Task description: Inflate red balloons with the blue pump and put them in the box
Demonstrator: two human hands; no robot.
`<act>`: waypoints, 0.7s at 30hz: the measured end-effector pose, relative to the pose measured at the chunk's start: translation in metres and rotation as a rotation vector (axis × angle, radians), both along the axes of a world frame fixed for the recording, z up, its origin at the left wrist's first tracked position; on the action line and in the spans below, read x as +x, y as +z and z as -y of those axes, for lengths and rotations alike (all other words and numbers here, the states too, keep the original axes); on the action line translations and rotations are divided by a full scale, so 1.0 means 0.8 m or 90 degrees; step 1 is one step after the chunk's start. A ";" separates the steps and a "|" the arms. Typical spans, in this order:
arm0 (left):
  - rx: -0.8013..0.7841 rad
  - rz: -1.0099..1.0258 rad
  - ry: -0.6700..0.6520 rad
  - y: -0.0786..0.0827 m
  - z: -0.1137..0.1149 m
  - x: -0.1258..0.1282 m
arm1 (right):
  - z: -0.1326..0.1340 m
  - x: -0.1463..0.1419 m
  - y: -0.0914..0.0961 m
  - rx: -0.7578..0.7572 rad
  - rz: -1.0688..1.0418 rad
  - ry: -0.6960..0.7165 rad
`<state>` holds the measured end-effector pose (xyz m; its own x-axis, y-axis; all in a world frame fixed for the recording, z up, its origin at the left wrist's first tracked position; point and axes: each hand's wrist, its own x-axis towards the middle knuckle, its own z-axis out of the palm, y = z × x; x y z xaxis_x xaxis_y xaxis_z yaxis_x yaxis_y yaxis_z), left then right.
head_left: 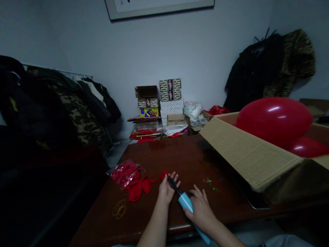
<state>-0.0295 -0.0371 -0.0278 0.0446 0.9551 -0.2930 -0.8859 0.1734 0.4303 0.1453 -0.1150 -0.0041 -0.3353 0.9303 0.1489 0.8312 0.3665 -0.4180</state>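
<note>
My left hand (168, 188) pinches a small limp red balloon (163, 175) at the black nozzle of a hand balloon pump (185, 202); its other fingers are loosely curled, palm up. The pump has a light blue barrel and slants down toward the table's front edge. Around that barrel lies my right hand (202, 207), thumb on the near side and some fingers stretched out. To the left, a clear plastic bag (127, 174) of red balloons lies on the table, with several limp red balloons (136, 190) spilling out beside it.
Yellow rubber bands (119, 209) lie at the brown table's (159, 154) left front. On the right, a large cardboard box (246, 151) holds inflated red balloons (273, 118); a dark flat object (254, 199) sticks out beneath it. Small green scraps (215, 188) lie near. Stacked boxes (171, 111) stand behind.
</note>
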 end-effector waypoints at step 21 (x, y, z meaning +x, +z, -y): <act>-0.080 -0.094 0.149 0.032 -0.055 0.020 | 0.059 0.045 0.055 -0.144 0.055 -0.029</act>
<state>-0.0137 0.0070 -0.0025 -0.2234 0.8904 -0.3967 -0.8379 0.0325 0.5449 0.1813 -0.1624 0.0395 -0.2953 0.9510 -0.0921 0.8810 0.2337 -0.4113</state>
